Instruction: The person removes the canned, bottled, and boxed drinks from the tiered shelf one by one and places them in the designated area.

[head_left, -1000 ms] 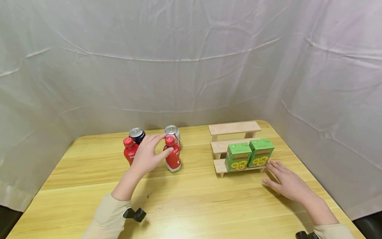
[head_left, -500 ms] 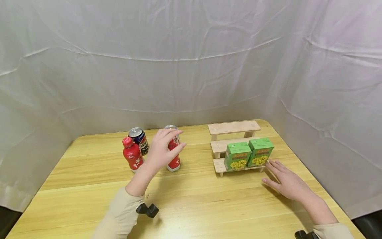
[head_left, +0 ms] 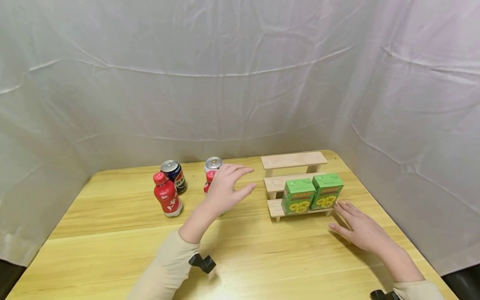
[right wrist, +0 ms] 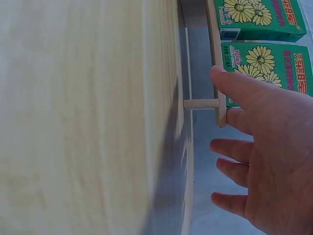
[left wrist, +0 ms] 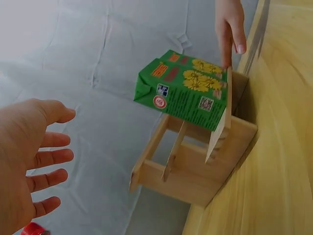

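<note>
My left hand (head_left: 226, 192) is in the air over the table, fingers spread and holding nothing. Part of a red-capped bottle (head_left: 209, 176) shows behind it, with a pale can (head_left: 213, 163) farther back. Two green drink cartons (head_left: 298, 196) (head_left: 328, 191) with yellow flowers stand side by side on the lowest step of a small wooden tiered rack (head_left: 294, 160). By the rack's right end is my right hand (head_left: 361, 231), fingers extended and gripping nothing. In the right wrist view its fingertips lie close to the step edge; whether they touch, I cannot tell.
Another red bottle (head_left: 167, 198) stands upright on the left of the wooden table (head_left: 93, 246), in front of a dark blue can (head_left: 178, 180). A grey cloth (head_left: 225, 83) hangs behind and at both sides.
My left hand has moved right, from beside the nearer red bottle toward the rack, with nothing in it. That bottle stays standing. My right hand keeps its place.
</note>
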`<state>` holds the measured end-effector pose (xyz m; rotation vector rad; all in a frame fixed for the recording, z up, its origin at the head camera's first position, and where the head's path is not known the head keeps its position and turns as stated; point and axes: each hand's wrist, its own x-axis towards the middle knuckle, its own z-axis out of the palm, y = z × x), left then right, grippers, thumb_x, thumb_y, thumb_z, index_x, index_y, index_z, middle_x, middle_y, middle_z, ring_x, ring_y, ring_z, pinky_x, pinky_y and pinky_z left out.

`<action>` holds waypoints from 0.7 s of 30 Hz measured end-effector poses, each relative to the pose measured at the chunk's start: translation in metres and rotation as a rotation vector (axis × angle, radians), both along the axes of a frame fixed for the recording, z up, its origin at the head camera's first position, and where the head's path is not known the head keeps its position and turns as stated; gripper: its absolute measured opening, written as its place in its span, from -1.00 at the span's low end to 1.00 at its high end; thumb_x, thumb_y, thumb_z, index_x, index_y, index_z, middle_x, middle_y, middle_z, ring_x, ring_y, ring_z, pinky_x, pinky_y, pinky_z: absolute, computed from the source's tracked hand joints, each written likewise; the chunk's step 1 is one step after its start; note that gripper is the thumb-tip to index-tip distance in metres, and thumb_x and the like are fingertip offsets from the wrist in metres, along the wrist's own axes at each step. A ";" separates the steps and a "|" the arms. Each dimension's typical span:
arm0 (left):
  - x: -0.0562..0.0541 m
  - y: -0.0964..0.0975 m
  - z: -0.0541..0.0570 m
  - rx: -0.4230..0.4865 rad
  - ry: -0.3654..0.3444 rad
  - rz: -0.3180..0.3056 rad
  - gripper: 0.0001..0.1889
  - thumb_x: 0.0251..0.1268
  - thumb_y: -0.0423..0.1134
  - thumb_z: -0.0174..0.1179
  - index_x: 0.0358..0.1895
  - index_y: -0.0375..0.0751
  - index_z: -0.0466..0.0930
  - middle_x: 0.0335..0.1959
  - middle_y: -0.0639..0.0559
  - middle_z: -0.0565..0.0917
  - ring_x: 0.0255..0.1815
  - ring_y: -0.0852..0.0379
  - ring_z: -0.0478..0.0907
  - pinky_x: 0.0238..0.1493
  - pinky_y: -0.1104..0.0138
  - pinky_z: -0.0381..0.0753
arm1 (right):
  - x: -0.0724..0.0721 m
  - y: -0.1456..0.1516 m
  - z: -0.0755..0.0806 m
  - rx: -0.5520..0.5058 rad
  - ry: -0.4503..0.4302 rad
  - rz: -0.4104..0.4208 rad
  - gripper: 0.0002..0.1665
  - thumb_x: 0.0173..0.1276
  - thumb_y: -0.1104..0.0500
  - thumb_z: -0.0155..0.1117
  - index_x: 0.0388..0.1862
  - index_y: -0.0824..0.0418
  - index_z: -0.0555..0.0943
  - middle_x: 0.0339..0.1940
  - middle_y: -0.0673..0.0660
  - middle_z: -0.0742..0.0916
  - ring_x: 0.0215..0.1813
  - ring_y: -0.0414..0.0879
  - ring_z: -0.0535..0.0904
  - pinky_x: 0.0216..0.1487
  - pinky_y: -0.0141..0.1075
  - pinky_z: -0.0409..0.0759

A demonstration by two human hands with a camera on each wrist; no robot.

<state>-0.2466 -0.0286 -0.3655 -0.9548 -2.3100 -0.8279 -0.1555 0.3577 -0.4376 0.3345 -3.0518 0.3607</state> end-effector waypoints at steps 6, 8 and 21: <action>0.000 0.016 0.000 -0.008 -0.021 -0.007 -0.59 0.17 -0.04 0.34 0.08 -0.07 0.65 0.06 0.00 0.69 0.11 0.02 0.53 0.17 0.04 0.46 | 0.000 0.000 -0.001 -0.002 0.002 0.000 -0.11 0.38 -0.26 0.13 0.43 0.36 0.31 0.44 0.45 0.35 0.45 0.42 0.21 0.35 0.29 0.21; 0.000 0.022 -0.001 -0.026 -0.030 -0.011 -0.59 0.18 -0.02 0.33 0.09 -0.05 0.65 0.06 0.01 0.69 0.12 0.02 0.52 0.16 0.04 0.47 | 0.000 0.000 -0.001 -0.003 0.002 -0.001 -0.11 0.38 -0.26 0.13 0.42 0.36 0.31 0.44 0.44 0.35 0.44 0.43 0.22 0.35 0.29 0.21; 0.004 0.062 -0.015 -0.255 -0.116 0.007 -0.49 0.28 0.23 0.15 0.21 0.10 0.56 0.18 0.13 0.62 0.21 0.12 0.48 0.21 0.13 0.45 | 0.000 -0.001 -0.001 -0.005 -0.013 -0.010 -0.10 0.38 -0.27 0.12 0.43 0.36 0.30 0.45 0.44 0.34 0.45 0.43 0.20 0.35 0.29 0.20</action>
